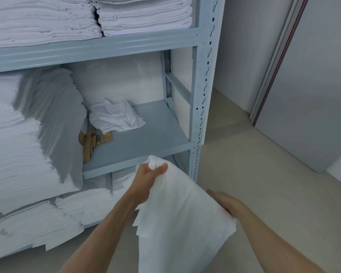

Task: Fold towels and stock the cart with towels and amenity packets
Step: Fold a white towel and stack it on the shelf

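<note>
A white towel [181, 219] hangs in front of me, below the middle shelf. My left hand [148, 178] grips its bunched top corner, fingers curled round the cloth. My right hand [226, 201] is at the towel's right edge, partly hidden behind the cloth, so its grip is unclear. A crumpled white towel [114, 117] lies on the middle shelf [150, 138] of the grey metal rack. Stacks of folded white towels [142, 16] fill the top shelf, and more linen stacks [18, 154] fill the left side.
Tan folded cloths [91, 142] lie beside the linen stack on the middle shelf. The rack's perforated upright [203, 95] stands at the right. Beyond it are beige floor [264, 174], a white wall and a grey door [313, 85].
</note>
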